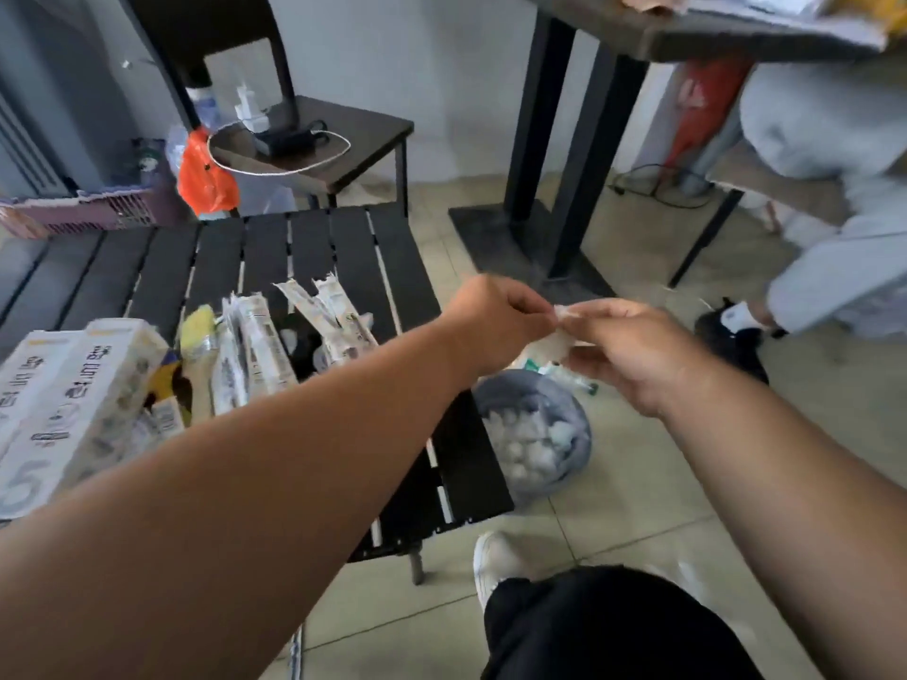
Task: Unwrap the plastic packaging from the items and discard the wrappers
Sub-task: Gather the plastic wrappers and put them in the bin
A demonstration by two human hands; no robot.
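Both hands met above the floor just beyond the right edge of the black slatted table (343,247). The left hand (495,319) pinched one end of a small clear plastic wrapper (564,331) with thumb and forefinger closed tight, and the right hand (633,353) gripped the other end, its fingers curled around it. Motion blur hid what the wrapper contained, though it looked like a small pale item.

The film appeared thin, light and limp, likely slippery, so a firm pinch near a sealed edge would suit it best, with the two hands pulling apart to tear it.

Right of the table, below the hands, a grey bin bag (532,434) sat open on the floor, holding crumpled white pieces. On the table itself lay torn paper sleeves (319,306) and printed boxes (73,385) toward its left side.
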